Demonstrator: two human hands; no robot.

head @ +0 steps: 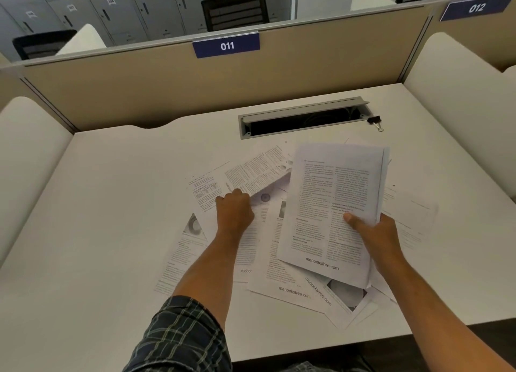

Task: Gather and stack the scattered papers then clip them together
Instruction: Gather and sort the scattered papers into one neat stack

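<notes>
**Both hands among the loose printed pages**

Plaid sleeve [181, 335] covers the left forearm at the bottom edge of the view. Beyond it the left hand [234, 208] has its fingers curled down onto a printed sheet [251, 173], gripping that sheet's near edge so it lifts off the pile. The right hand [374, 229] holds a gathered stack of pages [332, 207], thumb pressed on the top page and fingers hidden behind; the stack is tilted up toward the camera, its lower right corner in the hand.

These pages are white, with two columns of small black text and a web address along the foot. Under and between both hands, scattered papers [293, 288] overlap at varied angles on the white desk [111, 204], some bearing grey pictures.

Well beyond the right hand, a black binder clip [374, 120] lies beside the right end of the open cable tray [301, 120].
</notes>
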